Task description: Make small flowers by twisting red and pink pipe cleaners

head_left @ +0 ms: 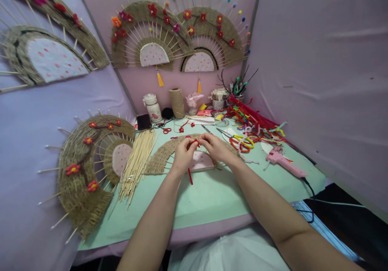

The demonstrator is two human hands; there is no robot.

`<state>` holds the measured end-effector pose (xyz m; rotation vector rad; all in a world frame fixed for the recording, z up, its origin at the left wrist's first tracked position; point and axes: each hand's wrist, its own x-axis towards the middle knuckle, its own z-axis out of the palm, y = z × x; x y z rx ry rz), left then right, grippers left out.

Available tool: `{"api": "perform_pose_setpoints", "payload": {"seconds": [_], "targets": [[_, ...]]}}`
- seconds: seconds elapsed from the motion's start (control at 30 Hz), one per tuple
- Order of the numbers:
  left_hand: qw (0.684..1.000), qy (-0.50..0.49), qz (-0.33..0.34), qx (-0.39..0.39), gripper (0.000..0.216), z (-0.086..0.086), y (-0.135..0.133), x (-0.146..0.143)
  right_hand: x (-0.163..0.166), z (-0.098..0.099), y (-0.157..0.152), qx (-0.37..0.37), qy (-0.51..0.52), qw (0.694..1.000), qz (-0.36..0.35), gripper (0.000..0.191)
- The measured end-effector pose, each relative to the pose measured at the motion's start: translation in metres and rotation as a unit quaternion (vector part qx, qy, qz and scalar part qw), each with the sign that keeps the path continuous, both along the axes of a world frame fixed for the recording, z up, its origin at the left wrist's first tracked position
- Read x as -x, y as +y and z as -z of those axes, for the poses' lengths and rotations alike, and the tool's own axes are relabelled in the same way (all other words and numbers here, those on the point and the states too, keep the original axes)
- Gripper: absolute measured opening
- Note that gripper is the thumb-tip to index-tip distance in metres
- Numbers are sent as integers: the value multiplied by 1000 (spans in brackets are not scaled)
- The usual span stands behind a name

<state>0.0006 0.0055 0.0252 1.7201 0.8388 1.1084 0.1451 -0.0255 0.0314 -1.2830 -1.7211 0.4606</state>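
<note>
My left hand [182, 154] and my right hand [216, 147] meet over the green table top, both pinching a red pipe cleaner [190, 175]. Its upper end is bent between my fingertips and its tail hangs down below my left hand. Under my hands lies a half-round woven jute fan [159, 160] with a pink spotted centre, partly hidden by them.
A bundle of bamboo sticks [137, 161] lies left of the fan. A finished fan with red flowers [85, 170] leans at the left. Scissors [224, 132], loose coloured pipe cleaners [254, 126] and a pink glue gun [284, 161] lie to the right. A twine spool [177, 102] and jars stand at the back.
</note>
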Motion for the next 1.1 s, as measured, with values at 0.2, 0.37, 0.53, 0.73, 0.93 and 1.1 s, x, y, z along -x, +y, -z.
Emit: {"api": "perform_pose_setpoints", "payload": {"seconds": [0.2,0.37,0.53,0.73,0.93,1.1], "targets": [[959,181,-110,-190,14,5,-7,-4,3,10,3,28,-40,997,58,20],[950,209,-130,-191,14,13,-9,-8,8,10,5,71,-48,989,119,16],[994,14,-103,25,18,13,0,-7,5,1,6,91,86,992,31,26],[992,-82,-78,56,20,11,2,-7,8,0,6,85,191,978,4,18],[994,-4,-105,-5,19,8,-1,-4,9,2,6,81,173,981,18,20],[993,42,-110,-20,19,10,2,-3,7,5,6,50,86,995,32,18]]}}
